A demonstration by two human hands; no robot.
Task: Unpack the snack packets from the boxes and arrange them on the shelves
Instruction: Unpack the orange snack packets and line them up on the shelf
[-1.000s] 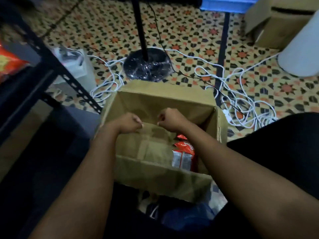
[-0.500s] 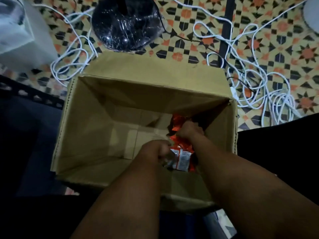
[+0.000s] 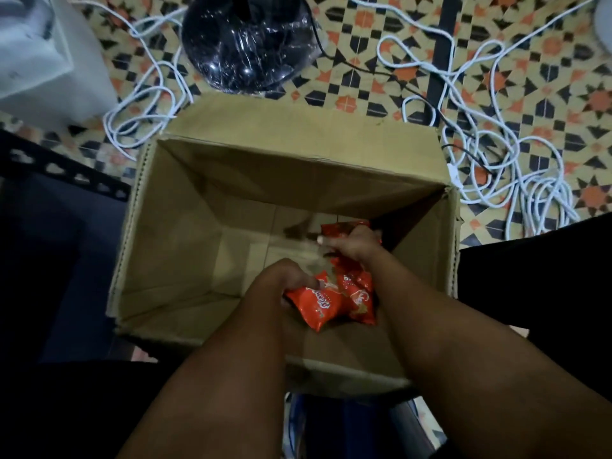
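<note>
An open cardboard box (image 3: 185,246) stands on the floor below me, its flaps folded out. Both my arms reach down into its right half. My left hand (image 3: 284,279) grips an orange-red snack packet (image 3: 318,303) near the box's front wall. My right hand (image 3: 351,246) holds another orange-red packet (image 3: 344,228) by its top, farther back at the right wall. A third packet (image 3: 361,296) lies between my forearms. The left part of the box floor shows bare cardboard.
The black metal shelf frame (image 3: 63,170) runs along the left edge. A black round stand base (image 3: 248,44) wrapped in plastic sits behind the box. White cables (image 3: 516,167) sprawl over the patterned floor tiles. A white box (image 3: 43,61) stands at top left.
The camera has tilted down over the box. Both hands have dropped from the box's rim to its bottom and taken hold of packets; the left one has turned a packet face up.
</note>
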